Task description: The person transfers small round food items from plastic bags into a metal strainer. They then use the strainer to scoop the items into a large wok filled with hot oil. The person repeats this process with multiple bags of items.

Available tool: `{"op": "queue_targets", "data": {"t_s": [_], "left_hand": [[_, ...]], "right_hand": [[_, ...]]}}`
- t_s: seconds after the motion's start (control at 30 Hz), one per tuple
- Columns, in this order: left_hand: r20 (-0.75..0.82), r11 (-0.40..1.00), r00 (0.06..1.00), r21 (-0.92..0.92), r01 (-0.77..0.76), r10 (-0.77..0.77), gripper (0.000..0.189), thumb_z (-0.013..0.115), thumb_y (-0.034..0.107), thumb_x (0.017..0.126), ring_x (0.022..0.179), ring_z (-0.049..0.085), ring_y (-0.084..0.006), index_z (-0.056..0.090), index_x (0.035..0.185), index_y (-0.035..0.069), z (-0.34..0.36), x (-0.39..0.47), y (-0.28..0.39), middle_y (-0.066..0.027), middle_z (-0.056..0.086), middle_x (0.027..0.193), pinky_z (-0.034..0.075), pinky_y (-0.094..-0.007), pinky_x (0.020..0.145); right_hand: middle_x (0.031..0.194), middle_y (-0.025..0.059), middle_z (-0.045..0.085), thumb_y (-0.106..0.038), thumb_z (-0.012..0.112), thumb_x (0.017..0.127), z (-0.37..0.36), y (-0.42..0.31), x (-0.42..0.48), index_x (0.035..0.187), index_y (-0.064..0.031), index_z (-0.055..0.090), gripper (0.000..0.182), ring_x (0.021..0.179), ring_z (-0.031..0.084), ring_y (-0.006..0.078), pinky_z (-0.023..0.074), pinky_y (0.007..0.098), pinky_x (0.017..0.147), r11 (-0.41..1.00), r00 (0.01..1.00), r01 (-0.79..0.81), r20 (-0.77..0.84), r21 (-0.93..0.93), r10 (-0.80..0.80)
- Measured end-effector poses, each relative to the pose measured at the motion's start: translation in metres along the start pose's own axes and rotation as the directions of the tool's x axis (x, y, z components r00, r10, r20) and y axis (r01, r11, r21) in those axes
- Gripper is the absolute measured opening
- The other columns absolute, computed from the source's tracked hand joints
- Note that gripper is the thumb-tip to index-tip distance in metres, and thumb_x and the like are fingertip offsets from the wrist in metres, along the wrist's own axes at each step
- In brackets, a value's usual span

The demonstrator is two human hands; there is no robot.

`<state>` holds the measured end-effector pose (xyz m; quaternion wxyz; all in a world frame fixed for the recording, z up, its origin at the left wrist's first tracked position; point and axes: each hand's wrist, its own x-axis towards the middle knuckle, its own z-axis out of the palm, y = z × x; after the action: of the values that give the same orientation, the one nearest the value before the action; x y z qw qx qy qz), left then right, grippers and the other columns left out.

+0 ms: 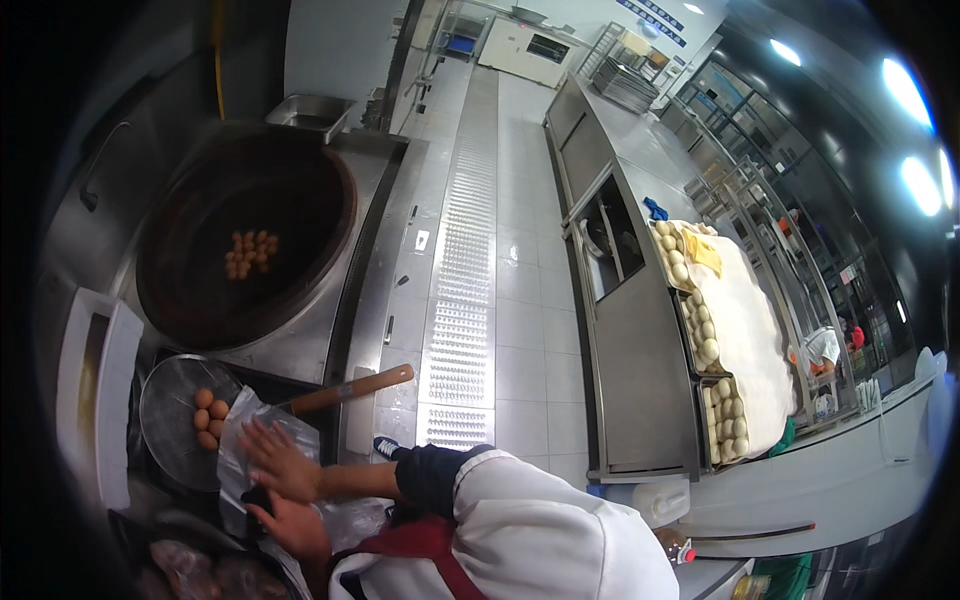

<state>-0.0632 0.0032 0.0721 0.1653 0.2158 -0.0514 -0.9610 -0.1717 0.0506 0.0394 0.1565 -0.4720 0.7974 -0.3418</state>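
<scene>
My right hand (281,461) lies palm down with fingers spread on a shiny, translucent plastic bag (244,420). Just below it in view, my left hand (296,529) is at the bag's near part, thumb out, beside a small dark thing; its fingers are partly hidden. The bag overlaps the rim of a round metal strainer (169,427), where several brown eggs (202,418) rest. A wooden handle (360,388) sticks out beyond the bag, its join to the strainer hidden. Farther off, a large dark wok (180,292) holds many more brown eggs (251,253).
A white rectangular container (120,397) stands beyond the strainer; plastic-wrapped items (184,562) lie at bottom left. A steel pan (311,112) sits behind the wok. Across the aisle, a steel counter (637,367) bears trays of pale dough balls (727,427) under cloth. A person (821,349) is far right.
</scene>
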Motion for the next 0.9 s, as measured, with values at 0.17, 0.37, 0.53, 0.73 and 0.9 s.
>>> {"op": "queue_targets", "data": {"t_s": [0.17,0.37,0.53,0.73,0.9], "left_hand": [[0.381,0.949,0.919,0.244,-0.202,0.098,0.057,0.031,0.047,0.103,0.134,0.04,-0.0254,0.04,0.141,0.005,-0.066,0.011,0.03,-0.0104,0.044,0.145,0.021,-0.0404,0.116],[0.311,0.778,0.895,0.452,-0.436,0.321,0.054,0.031,0.033,0.105,0.14,0.032,-0.0243,0.024,0.151,0.007,-0.055,0.009,-0.009,-0.0099,0.03,0.155,0.019,-0.0396,0.117],[0.042,0.783,0.93,0.527,-0.331,0.365,0.052,0.047,0.038,0.1,0.125,0.051,-0.0263,0.047,0.133,-0.002,-0.031,-0.008,0.003,-0.0172,0.052,0.135,0.04,-0.0387,0.105],[-0.078,0.861,0.875,0.24,-0.448,0.477,0.043,0.046,0.038,0.1,0.111,0.061,-0.0272,0.056,0.119,0.001,-0.056,-0.031,0.057,-0.0197,0.062,0.121,0.046,-0.0408,0.099],[-0.056,0.838,0.892,0.372,-0.399,0.449,0.04,0.049,0.036,0.099,0.093,0.066,-0.0225,0.059,0.115,0.001,-0.081,-0.026,0.038,-0.0132,0.068,0.105,0.054,-0.0383,0.084]], "right_hand": [[0.159,0.018,0.007,-0.045,0.025,0.101,-0.025,-0.041,-0.011,0.153,-0.0079,0.012,0.065,0.148,-0.003,0.0346,-0.0029,0.0538,0.117,0.97,0.972,0.196,0.105,0.145,-0.212],[0.145,0.0224,0.038,-0.034,0.042,0.096,0.026,-0.001,0.015,0.136,0.0,0.047,0.052,0.14,0.028,0.0371,0.0175,0.0519,0.115,0.977,0.953,0.147,-0.244,-0.153,-0.181],[0.077,0.0196,0.063,-0.017,0.061,0.079,-0.007,0.0,0.022,0.075,0.0014,0.065,0.019,0.079,0.06,0.039,0.0447,0.047,0.079,0.976,0.932,0.194,-0.294,-0.094,-0.214],[0.081,0.0129,0.065,-0.033,0.048,0.099,-0.059,0.096,0.034,0.091,-0.0002,0.063,0.037,0.065,0.057,0.018,0.0439,0.0372,0.055,0.932,0.921,-0.356,-0.143,0.073,0.363],[0.083,0.0153,0.069,-0.025,0.065,0.091,-0.057,0.034,0.034,0.097,0.0045,0.065,0.03,0.072,0.064,0.0277,0.0505,0.0364,0.068,0.933,0.87,0.351,-0.396,0.077,-0.294]]}}
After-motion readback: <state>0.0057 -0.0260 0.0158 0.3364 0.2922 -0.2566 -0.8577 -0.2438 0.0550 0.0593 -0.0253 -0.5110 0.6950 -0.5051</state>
